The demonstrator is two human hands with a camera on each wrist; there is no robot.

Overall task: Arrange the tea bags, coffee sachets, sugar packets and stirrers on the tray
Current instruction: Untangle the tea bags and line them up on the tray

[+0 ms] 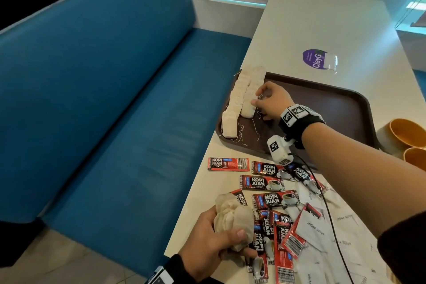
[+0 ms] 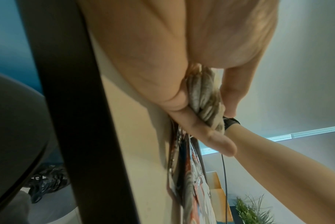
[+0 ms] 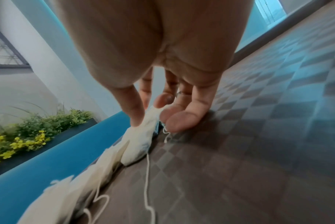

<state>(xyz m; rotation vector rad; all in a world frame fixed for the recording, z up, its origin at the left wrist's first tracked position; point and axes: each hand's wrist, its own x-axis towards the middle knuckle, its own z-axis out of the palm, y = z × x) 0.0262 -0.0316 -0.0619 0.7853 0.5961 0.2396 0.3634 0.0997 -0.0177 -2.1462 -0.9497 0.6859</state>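
Left hand: the left hand (image 1: 207,236) sits at the near edge of the tabletop (image 1: 299,18), fingers and thumb curled round a bunch of tea bags (image 1: 232,221); the left wrist view shows the same bunch (image 2: 204,98) squeezed between thumb and fingers.

Loose pile: red-and-black coffee sachets (image 1: 269,200) lie scattered across the near end of the tabletop, overlapping each other, with white sugar packets (image 1: 315,226) mixed in beside and under them. None of these is on the tray.

Right hand: the right hand (image 1: 272,101) reaches over the tray's left side, fingertips (image 3: 137,119) pinching the top of one tea bag in the inner row, thumb on one side and fingers on the other.

Tray: the brown tray (image 1: 334,104) sits across the middle of the tabletop. Two rows of tea bags (image 1: 242,99) run along its left edge, each bag overlapping the next, strings trailing loose over the tray floor.

How the bags look: pale, soft and limp, easily crumpled; the rows (image 3: 113,153) lean together and look easy to knock askew.

Progress: I'd judge it early. The tea bags are partly laid, with a handful left; sachets and sugar are untouched. I can't see any stirrers.

Far side: orange bowls (image 1: 408,134) stand just beyond the tray's right edge.
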